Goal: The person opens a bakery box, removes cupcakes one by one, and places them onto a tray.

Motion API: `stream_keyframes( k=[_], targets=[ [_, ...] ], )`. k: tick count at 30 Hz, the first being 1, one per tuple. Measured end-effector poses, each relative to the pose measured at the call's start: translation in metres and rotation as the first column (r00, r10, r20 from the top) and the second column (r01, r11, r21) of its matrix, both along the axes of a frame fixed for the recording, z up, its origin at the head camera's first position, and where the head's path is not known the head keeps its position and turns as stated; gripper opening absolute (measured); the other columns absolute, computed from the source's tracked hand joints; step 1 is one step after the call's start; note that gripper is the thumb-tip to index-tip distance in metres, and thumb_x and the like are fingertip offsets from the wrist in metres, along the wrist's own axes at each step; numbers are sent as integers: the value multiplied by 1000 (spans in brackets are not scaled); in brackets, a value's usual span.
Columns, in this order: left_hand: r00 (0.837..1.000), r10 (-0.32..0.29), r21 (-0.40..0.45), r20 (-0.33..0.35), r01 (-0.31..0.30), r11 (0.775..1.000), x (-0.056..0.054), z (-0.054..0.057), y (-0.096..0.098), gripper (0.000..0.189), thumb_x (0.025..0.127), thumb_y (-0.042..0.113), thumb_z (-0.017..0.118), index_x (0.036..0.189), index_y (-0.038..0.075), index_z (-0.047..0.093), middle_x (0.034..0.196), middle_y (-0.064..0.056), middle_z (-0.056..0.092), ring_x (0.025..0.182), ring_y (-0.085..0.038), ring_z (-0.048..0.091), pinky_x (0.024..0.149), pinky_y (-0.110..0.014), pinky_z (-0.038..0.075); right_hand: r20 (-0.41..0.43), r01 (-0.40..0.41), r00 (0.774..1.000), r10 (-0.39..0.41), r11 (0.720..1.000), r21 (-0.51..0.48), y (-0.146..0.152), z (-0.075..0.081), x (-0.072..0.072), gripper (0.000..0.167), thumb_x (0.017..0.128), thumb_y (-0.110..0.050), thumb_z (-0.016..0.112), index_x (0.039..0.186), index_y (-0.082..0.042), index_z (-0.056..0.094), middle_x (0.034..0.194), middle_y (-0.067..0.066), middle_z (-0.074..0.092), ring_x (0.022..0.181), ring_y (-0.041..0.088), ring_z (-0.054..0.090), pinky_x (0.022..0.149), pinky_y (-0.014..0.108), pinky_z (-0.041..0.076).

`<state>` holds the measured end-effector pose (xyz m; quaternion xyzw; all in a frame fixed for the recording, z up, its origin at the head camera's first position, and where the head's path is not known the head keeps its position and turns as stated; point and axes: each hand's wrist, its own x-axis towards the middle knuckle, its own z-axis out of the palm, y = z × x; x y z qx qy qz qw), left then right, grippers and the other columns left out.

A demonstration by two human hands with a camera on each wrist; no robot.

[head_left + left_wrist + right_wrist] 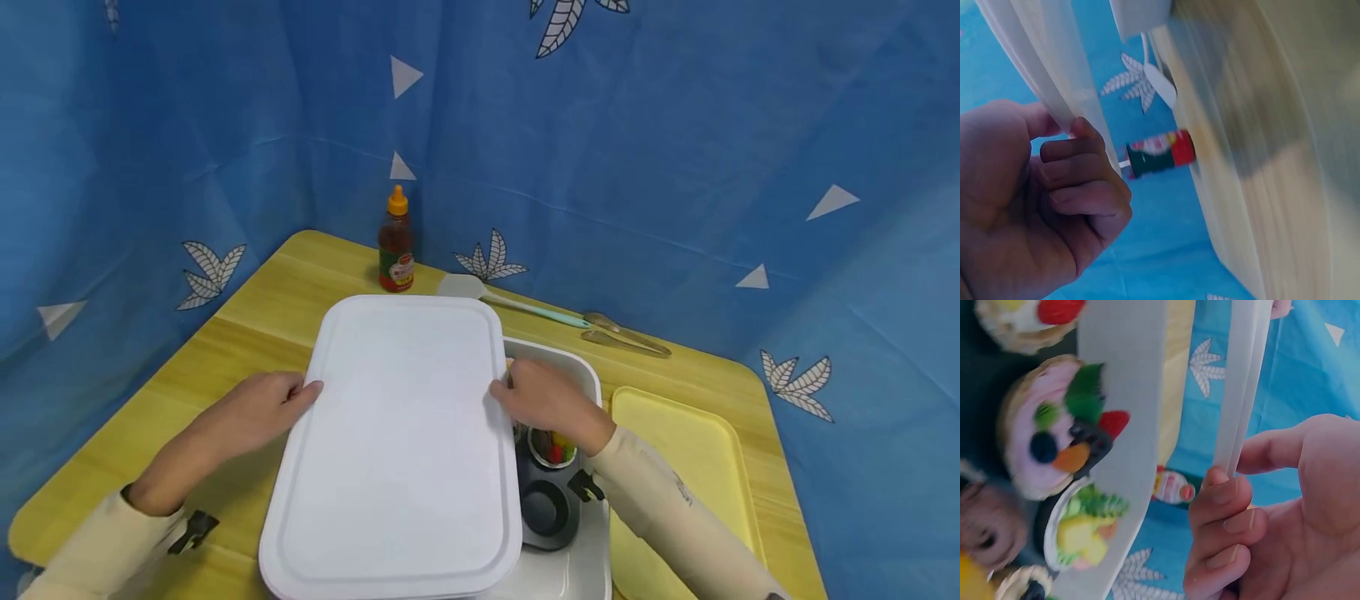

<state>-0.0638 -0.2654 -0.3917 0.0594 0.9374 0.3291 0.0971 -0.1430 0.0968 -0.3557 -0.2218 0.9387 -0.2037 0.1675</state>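
A large white rectangular lid [401,442] is held up by its two long edges, above the left part of a white container [588,375]. My left hand [258,412] pinches its left edge between thumb and curled fingers; the left wrist view shows that hand [1054,194] from the palm side. On the opposite edge my right hand [551,400] pinches the rim, its fingers [1219,528] curled beneath. Inside the container sits a dark muffin pan [551,500]. Its cups hold a fruit-topped tart [1041,431] and a small cup of fruit pieces [1082,534], among others. The lid hides the container's left part.
A sauce bottle [396,246] with an orange cap stands at the back of the wooden table [247,333]. Right of it lie a spatula [525,307] and metal tongs [626,336]. A yellow tray [682,425] lies right of the container. Blue curtain [637,142] hangs behind.
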Motion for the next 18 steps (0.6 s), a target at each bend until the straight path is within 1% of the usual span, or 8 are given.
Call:
stream_keyframes(
  k=[3,6,7,8,12,14,18],
  targets=[
    [1000,12,-13,0,-12,1000,1,3,-16,46,106,43,44,73,11,49,60,1,37,52,-16,38,50,-31,34,50,-31,998,32,999,-30,-15,0,-8,48,100,-30,48,54,-15,48,45,-2,43,39,14,38,42,29,30],
    [1000,17,-30,-9,-17,999,0,5,-35,46,107,42,42,74,11,49,60,1,37,52,-16,38,50,-31,33,71,-72,995,77,995,-67,-32,1,-19,45,100,-28,47,57,-15,49,45,-2,44,40,13,38,43,29,32],
    [1000,19,-36,-14,-19,999,-1,7,-41,46,107,42,42,74,11,49,60,0,37,52,-17,38,50,-32,33,72,-82,994,87,994,-73,-39,2,-23,44,100,-27,47,57,-15,48,46,-2,42,40,12,36,43,29,31],
    [1000,19,-43,-15,-20,999,-2,8,-47,46,107,42,41,74,11,49,60,0,37,51,-17,37,50,-32,33,66,-91,993,96,993,-74,-45,3,-27,44,99,-27,47,57,-15,46,47,-3,40,41,12,33,43,29,30],
    [1000,24,-56,-15,-25,998,-4,11,-67,46,108,40,41,75,10,50,60,0,36,51,-17,36,51,-33,34,66,-99,993,102,994,-48,-70,4,-38,42,97,-25,47,56,-17,42,48,-4,36,43,11,29,44,28,27],
    [1000,30,-71,-6,-31,997,-5,10,-77,46,108,40,40,75,10,51,60,0,37,52,-17,37,52,-34,34,72,-105,992,107,994,-31,-82,3,-42,43,97,-25,48,55,-16,40,49,-3,35,44,11,28,44,28,26],
    [999,42,-94,7,-42,995,-10,6,-99,45,109,38,39,76,9,53,62,-1,39,54,-18,38,55,-35,35,105,-136,985,138,990,-19,-106,1,-52,39,98,-26,47,61,-14,42,53,-3,34,46,12,27,47,30,27]
  ],
)
